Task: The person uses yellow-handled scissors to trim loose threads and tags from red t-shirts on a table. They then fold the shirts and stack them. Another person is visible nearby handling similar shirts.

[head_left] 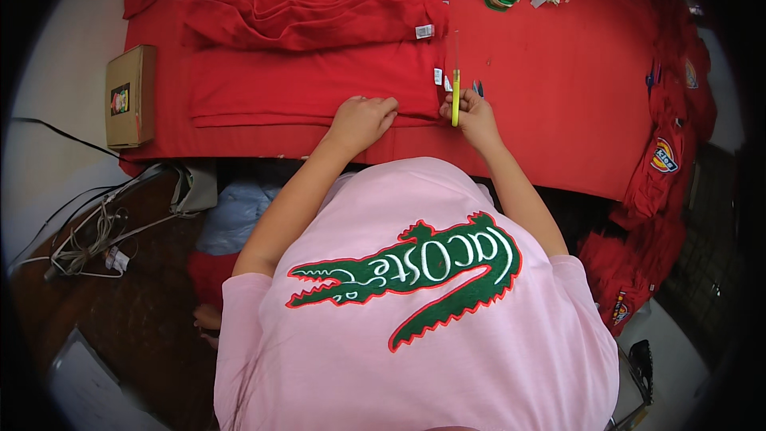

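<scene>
Along the near edge of the red tabletop (550, 128) lies folded red cloth (311, 80), probably soft, light, best pinched at its fold, left hand (361, 121) touching it, grip unclear, right hand (475, 120) holding a yellow tool (456, 97).

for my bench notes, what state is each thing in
front red cloth, laid flat
rear red cloth, rumpled
left hand, curled, on the front red cloth
right hand, closed on yellow tool
cardboard box, closed
pale cables, tangled
</scene>
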Motion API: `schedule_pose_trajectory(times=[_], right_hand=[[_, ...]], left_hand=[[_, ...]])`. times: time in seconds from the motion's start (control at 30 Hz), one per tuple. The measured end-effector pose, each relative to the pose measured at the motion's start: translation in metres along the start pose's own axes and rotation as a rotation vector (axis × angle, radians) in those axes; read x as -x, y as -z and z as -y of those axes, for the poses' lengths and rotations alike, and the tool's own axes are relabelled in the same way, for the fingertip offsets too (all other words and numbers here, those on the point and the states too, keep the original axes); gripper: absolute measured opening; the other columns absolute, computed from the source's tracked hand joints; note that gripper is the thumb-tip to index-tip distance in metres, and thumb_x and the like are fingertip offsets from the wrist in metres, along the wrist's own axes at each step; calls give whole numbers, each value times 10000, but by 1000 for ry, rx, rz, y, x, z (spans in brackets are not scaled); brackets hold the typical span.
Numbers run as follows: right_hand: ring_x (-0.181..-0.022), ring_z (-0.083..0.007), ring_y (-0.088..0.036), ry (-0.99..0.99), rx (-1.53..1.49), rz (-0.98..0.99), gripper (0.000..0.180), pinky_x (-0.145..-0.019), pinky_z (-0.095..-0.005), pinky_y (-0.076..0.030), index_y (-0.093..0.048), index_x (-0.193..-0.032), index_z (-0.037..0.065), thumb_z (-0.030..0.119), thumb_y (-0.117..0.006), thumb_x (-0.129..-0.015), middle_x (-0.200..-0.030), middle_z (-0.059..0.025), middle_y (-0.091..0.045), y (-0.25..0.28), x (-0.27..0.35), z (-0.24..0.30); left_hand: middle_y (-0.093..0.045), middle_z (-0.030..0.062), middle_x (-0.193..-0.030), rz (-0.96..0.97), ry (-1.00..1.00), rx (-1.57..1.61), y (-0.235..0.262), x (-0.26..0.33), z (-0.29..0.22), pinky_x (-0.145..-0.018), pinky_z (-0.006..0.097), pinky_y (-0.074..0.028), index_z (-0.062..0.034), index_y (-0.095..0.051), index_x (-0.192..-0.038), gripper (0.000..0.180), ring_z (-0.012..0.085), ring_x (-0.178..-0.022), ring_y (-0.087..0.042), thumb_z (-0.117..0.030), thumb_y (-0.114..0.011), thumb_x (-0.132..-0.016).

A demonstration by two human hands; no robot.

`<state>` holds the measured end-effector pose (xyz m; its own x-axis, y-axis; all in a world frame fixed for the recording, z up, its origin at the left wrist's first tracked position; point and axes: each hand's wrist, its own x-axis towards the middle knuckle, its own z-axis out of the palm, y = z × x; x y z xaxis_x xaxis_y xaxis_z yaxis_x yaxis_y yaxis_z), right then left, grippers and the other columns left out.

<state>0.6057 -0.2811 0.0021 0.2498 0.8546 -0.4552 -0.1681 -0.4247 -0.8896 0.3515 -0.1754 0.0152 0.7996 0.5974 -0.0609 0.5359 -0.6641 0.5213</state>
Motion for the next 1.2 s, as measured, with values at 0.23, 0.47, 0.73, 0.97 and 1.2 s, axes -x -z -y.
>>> schedule_pose_trajectory(times=[0.23,0.47,0.73,0.97,1.2], right_hand=[[-635,-60,-533,-144,-277,102,272,-597,-217,-406,-609,-1057,74,74,-780,-846,-871,-16,-681,-18,7,71],[-676,-73,-602,-42,-297,263,251,-575,-220,-433,-623,-1063,61,117,-783,-878,-909,-50,-716,-47,-7,116],[-625,-144,-661,170,642,-23,424,-541,-319,-476,-699,-997,44,408,-834,-829,-700,-42,-676,-7,22,94],[-548,-243,-633,328,972,-51,474,-541,-384,-486,-727,-959,103,519,-841,-763,-604,-38,-611,3,35,85],[-559,-275,-626,430,1055,-35,433,-547,-420,-484,-703,-900,109,500,-831,-764,-583,-54,-580,-1,18,86]], left_hand=[[-711,69,-1052,-338,367,1471,20,-3,-35,-796,269,-533,-89,-640,-1032,84,166,-851,-720,-51,-579,-989],[-699,54,-1094,-425,454,1482,57,-25,-64,-880,254,-522,7,-685,-1185,245,99,-944,-655,-65,-697,-951],[-707,63,-1029,-576,525,1745,51,-31,-45,-896,293,-542,-46,-606,-1130,199,150,-976,-687,-24,-680,-947],[-708,67,-1015,-491,554,1788,56,-37,-54,-866,288,-540,-62,-569,-1127,240,153,-947,-681,-20,-699,-930],[-718,49,-1010,-375,632,1879,53,-36,-51,-841,299,-540,-106,-600,-1091,198,150,-897,-675,-40,-703,-935]])
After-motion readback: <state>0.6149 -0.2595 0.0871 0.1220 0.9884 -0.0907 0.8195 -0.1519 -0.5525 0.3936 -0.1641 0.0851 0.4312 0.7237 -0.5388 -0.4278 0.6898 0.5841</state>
